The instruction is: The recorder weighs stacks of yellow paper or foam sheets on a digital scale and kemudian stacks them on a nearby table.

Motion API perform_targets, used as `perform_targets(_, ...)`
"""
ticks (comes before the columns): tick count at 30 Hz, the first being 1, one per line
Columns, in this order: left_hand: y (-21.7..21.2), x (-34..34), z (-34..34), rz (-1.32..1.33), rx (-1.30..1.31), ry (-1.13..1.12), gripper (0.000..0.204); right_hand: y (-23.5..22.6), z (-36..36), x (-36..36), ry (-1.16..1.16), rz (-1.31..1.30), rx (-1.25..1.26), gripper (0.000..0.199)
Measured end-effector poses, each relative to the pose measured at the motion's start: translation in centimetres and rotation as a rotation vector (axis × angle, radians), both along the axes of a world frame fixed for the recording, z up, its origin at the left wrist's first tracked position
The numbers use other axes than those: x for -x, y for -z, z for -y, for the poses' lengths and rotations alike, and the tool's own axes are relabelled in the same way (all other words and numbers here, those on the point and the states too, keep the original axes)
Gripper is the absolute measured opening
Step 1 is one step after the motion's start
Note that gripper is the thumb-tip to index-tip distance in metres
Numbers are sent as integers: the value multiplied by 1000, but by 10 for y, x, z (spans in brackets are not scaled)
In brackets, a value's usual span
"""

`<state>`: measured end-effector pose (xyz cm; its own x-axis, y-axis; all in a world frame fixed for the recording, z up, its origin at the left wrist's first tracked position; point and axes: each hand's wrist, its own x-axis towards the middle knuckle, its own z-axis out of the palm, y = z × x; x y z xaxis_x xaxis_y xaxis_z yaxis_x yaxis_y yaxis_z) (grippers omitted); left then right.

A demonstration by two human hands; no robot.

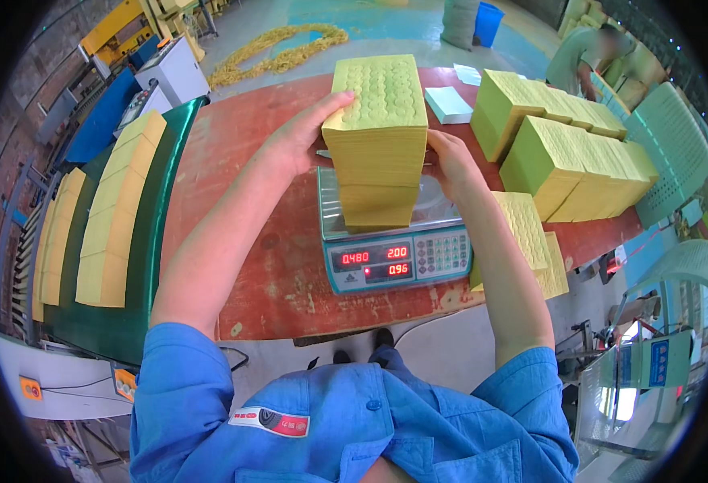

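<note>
A tall stack of yellow embossed paper sheets (376, 161) stands upright on the scale's metal pan, with rows of round dents on its top face. My left hand (306, 129) clasps its left side, thumb over the top edge. Against its right side presses my right hand (455, 161), fingers partly hidden behind the stack. Under it is a digital counting scale (443, 256) with lit red digits and a keypad. Just right of the scale, two shorter yellow stacks (519, 221) lie partly behind my right forearm.
Several yellow stacks (567, 165) fill the right of the red table (269, 270), near a pale paper pad (448, 105). Rows of yellow blocks (120, 213) lie on a green conveyor belt (157, 217) at left. A person (571, 64) works at far right beside a perforated chair back (672, 153).
</note>
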<state>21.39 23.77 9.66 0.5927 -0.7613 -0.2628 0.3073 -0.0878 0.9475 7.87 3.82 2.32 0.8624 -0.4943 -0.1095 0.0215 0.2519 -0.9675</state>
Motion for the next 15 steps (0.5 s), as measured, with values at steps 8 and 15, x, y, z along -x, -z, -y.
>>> perform_targets(8,4,4,-2,67,-1,25,66,2,-9,3,32,15,63,30)
perform_targets(15,11,5,-4,183,-80,-47,58,7,-13,3,62,38,113,31)
